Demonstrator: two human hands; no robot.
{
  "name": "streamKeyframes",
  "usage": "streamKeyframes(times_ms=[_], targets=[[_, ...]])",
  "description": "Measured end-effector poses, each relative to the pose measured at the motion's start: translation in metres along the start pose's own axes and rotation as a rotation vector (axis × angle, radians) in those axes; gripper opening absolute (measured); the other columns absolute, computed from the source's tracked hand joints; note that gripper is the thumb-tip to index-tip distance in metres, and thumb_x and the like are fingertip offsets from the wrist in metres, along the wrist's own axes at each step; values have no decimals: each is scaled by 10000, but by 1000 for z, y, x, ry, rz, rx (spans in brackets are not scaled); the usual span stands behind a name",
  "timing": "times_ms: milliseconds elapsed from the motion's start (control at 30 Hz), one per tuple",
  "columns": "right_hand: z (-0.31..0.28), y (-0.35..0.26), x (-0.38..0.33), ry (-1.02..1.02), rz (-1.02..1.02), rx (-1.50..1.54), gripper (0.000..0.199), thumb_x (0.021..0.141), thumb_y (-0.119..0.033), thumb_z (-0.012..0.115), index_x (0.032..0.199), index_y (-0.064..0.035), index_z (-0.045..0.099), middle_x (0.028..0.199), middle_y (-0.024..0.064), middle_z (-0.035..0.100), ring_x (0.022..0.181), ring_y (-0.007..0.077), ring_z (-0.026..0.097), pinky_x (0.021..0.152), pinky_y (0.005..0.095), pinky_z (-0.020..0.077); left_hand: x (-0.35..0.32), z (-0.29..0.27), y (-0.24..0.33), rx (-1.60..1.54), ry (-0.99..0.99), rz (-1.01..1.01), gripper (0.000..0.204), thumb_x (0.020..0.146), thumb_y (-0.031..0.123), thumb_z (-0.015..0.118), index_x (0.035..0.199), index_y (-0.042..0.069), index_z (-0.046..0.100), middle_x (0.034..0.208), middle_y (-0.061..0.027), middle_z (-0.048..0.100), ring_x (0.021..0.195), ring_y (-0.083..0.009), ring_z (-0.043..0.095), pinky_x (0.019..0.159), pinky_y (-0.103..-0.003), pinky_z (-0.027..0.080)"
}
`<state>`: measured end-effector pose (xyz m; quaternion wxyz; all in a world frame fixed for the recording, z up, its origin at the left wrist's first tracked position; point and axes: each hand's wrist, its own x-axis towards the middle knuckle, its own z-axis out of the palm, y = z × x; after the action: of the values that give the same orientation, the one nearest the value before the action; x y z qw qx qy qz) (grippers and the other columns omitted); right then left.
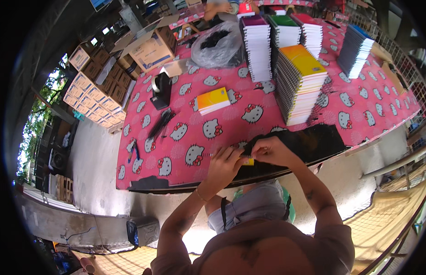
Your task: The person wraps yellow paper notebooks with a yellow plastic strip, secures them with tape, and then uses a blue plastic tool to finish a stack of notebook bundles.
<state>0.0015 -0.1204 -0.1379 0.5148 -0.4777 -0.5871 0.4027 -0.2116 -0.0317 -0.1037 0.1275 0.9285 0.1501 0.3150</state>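
Note:
At the table's near edge, my left hand (225, 161) has its fingers closed over a small notebook with a yellow cover (249, 162). Most of that notebook is hidden by the hands. Just to its right, my right hand (270, 151) is pinched at the notebook's edge; whatever sits between those fingertips is too small to make out. Both hands are over a black mat (316, 141). Farther off lies a small pile of yellow-orange notebooks (214, 101). Left of it is a bunch of thin black binding coils (161, 123).
Tall stacks of spiral notebooks, yellow-topped (301, 85), purple-topped (257, 48) and blue-topped (356, 50), stand across the table. A tape dispenser (161, 91), blue-handled pliers (136, 149) and a clear plastic bag (218, 48) are leftward. Cardboard boxes (100, 87) pile beyond the left edge.

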Motion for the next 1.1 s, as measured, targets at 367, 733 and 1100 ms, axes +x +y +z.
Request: streamKeyframes(times_ms=[367, 733, 1100], targets=[[11, -52, -9, 472, -139, -302, 235, 827, -77, 711, 1032, 8, 635, 961, 111, 672, 882, 172, 681, 734, 282, 544, 40, -36, 19, 91, -90, 2, 171, 835, 112, 679, 984, 45, 631, 834, -129, 627, 702, -329, 638, 634, -416, 541], [-137, -202, 37, 688, -239, 1, 457, 912, -62, 660, 1338, 54, 546, 1211, 111, 627, 988, 135, 620, 847, 271, 501, 299, -49, 50, -583, 197, 226, 318, 882, 91, 678, 1199, 69, 685, 1101, -148, 624, 990, -258, 608, 829, -327, 492], [-243, -140, 45, 645, 27, -557, 478, 852, -255, 712, 1238, 20, 653, 826, 52, 660, 723, 96, 576, 671, 280, 471, 317, 42, -15, -449, 478, 84, 207, 903, 185, 644, 1054, 61, 711, 1068, -160, 682, 960, -324, 644, 873, -401, 495]])
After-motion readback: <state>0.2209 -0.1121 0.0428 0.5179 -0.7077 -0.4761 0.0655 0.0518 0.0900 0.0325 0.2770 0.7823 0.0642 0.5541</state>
